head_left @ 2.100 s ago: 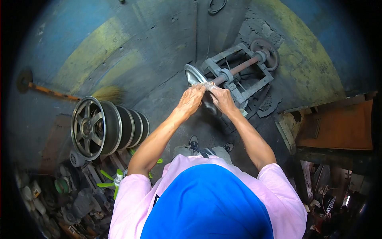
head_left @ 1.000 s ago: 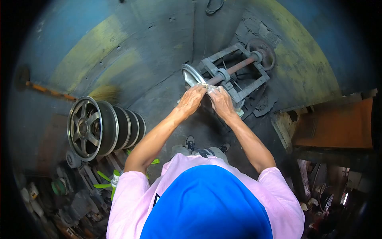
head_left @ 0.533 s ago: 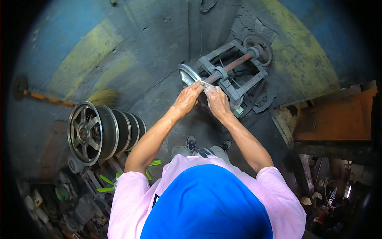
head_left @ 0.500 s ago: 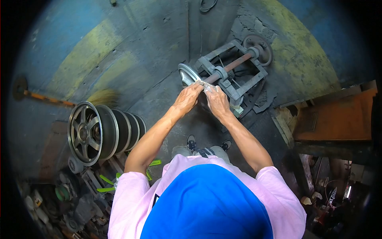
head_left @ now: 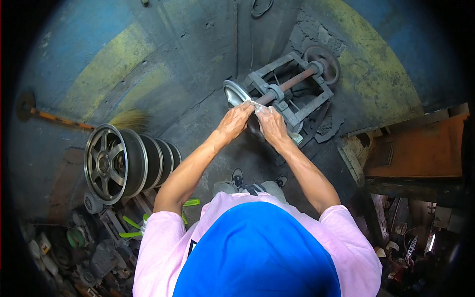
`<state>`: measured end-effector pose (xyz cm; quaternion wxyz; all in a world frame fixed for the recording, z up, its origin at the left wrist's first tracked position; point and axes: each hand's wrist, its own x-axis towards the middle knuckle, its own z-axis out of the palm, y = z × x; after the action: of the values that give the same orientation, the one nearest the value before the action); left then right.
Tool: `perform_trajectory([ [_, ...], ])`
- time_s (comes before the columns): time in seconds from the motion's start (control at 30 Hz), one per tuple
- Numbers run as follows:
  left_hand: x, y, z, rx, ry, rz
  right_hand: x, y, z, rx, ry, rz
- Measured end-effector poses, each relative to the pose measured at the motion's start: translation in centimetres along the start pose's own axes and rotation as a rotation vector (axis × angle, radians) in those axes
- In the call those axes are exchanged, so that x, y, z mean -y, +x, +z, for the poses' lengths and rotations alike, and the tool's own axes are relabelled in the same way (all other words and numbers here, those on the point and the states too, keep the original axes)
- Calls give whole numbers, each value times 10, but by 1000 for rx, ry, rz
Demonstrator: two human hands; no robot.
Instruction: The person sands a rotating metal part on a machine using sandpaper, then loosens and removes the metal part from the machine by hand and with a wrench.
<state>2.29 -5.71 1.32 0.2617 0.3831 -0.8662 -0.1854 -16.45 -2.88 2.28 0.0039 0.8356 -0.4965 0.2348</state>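
A silvery wheel rim [head_left: 235, 91] stands at the left end of a reddish shaft [head_left: 296, 79], which is carried on a grey metal frame [head_left: 303, 113]. My left hand [head_left: 237, 119] and my right hand [head_left: 271, 122] meet at the near side of the rim, with fingers bent and pressed together. Something pale shows between the fingertips, too small to make out. Both hands cover part of the rim, and its dark lower portion is partly visible between and below them.
Several wheels [head_left: 107, 166] are lined up at left beside a straw broom [head_left: 129, 120]. A pulley [head_left: 324, 64] sits at the shaft's far end. An orange-brown panel [head_left: 415, 146] stands at right. Scrap parts [head_left: 101, 257] and a green-bladed fan [head_left: 131, 233] lie at lower left.
Both hands stay together at the rim, with only a very slight shift. The whole view has moved a little; nothing is visibly taken or let go.
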Motion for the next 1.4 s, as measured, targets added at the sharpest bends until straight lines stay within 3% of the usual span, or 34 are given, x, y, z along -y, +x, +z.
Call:
perform_trajectory([
  [0.07, 1, -1, 4, -73, 19, 38, -2, 1, -1, -8, 1, -17],
  [0.17, -6, 0, -6, 29, -8, -20, -2, 2, -2, 1, 0, -29],
  [0.5, -5, 2, -6, -57, 12, 18, -2, 8, -4, 29, -11, -24],
  [0.57, -4, 5, -9, 30, 18, -11, -1, 9, -5, 33, -4, -27],
  [0.93, -2, 11, -18, 16, 41, 46, -3, 12, 0, -8, 16, -27],
  [1.4, -9, 63, -26, 373, 231, 190, -15, -2, -9, 57, 442, 454],
])
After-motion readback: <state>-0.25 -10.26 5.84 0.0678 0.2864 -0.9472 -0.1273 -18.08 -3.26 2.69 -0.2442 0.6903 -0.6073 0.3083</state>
